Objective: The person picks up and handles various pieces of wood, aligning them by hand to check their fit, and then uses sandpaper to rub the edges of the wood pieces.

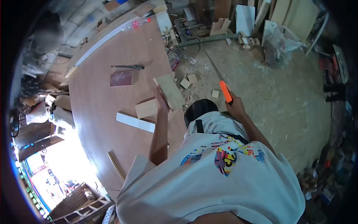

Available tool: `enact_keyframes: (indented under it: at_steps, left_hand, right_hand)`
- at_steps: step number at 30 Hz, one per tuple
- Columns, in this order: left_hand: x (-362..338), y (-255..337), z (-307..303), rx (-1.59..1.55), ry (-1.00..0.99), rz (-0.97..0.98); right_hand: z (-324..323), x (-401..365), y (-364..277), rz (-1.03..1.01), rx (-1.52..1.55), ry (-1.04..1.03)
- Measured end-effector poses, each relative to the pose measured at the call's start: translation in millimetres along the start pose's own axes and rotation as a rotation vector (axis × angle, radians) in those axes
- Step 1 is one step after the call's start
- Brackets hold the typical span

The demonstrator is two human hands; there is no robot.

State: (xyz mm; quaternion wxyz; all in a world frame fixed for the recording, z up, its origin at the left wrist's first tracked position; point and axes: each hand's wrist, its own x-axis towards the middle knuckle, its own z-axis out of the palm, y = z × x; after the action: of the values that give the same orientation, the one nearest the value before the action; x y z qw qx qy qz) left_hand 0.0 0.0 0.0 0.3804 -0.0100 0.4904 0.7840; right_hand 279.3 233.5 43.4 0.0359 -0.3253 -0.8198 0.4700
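My left hand grips the side of a light wooden board at the right edge of the brown table. Out over the floor, my right hand is closed round the orange handle of a saw, its thin blade pointing up and left, apart from the board. Just left of my left hand lies another wooden piece, with a white strip below it. A dark red block and a dark tool rest further left on the table.
Small wood blocks lie on the floor beyond the table edge. A plastic bottle lies at the table's far end. Wood scraps and a clear plastic bag are at the back right. A narrow strip lies near the table's front.
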Motion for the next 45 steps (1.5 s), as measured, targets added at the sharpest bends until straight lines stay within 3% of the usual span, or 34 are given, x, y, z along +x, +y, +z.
enact_keyframes:
  at_steps: [2, 4, 5, 7, 11, 13, 15, 17, 19, 21, 22, 25, 30, 32, 33, 34, 38, 41, 43, 45]
  left_hand:
    - [-18, 7, 14, -0.195, -0.019, -0.003]
    - [-33, 45, 38, -0.594, -0.404, -0.02]
    - [-45, 48, 47, -0.612, -0.392, 0.003]
    - [-68, 56, 57, -0.783, -0.589, -0.036]
    - [-93, 50, 58, -0.773, -0.53, -0.005]
    - [-104, 37, 49, -0.586, -0.131, 0.058]
    - [-127, 38, 60, -0.551, -0.076, 0.114]
    - [-144, 37, 69, -0.468, 0.3, 0.039]
    - [-158, 42, 84, -0.439, 0.37, 0.08]
    - [-161, 21, 75, -0.53, 0.302, 0.19]
    - [-158, 10, 64, -0.672, 0.086, 0.219]
    - [-174, -1, 63, -0.771, 0.068, 0.288]
    - [-227, -5, 77, -0.794, 0.325, 0.534]
    - [-251, -16, 74, -0.796, 0.402, 0.62]
    - [-264, -24, 73, -0.78, 0.532, 0.663]
    - [-277, -32, 72, -0.764, 0.665, 0.7]
    - [-317, -73, 76, -0.799, 0.804, 0.846]
    - [-325, -88, 85, -0.77, 1.024, 0.858]
    - [-324, -111, 72, -0.775, 1.075, 0.833]
    - [-321, -119, 60, -0.772, 1.117, 0.806]
  right_hand:
    - [2, 15, -16, -0.147, -0.217, 0.003]
    - [18, 44, -48, -0.348, -0.275, 0.017]
    - [20, 47, -56, -0.504, -0.333, 0.028]
    - [32, 55, -68, -0.598, -0.357, -0.02]
    - [67, 91, -71, -0.748, -0.504, -0.139]
    - [87, 105, -67, -0.802, -0.663, -0.2]
    - [105, 117, -67, -0.849, -0.701, -0.255]
    - [120, 125, -73, -0.896, -0.741, -0.311]
    - [133, 136, -82, -0.863, -0.78, -0.361]
    - [149, 144, -89, -0.826, -0.802, -0.452]
    - [158, 147, -94, -0.755, -0.824, -0.515]
    - [185, 154, -96, -0.797, -0.719, -0.533]
    - [224, 165, -87, -0.96, -0.6, -0.596]
    - [233, 164, -80, -1.048, -0.453, -0.511]
    - [242, 169, -74, -1.066, -0.448, -0.528]
    - [249, 175, -67, -1.045, -0.406, -0.573]
    - [252, 191, -62, -0.986, -0.432, -0.721]
    - [238, 176, -85, -0.946, -0.552, -0.73]
    - [236, 160, -105, -0.952, -0.497, -0.576]
    - [247, 154, -116, -1.048, -0.437, -0.587]
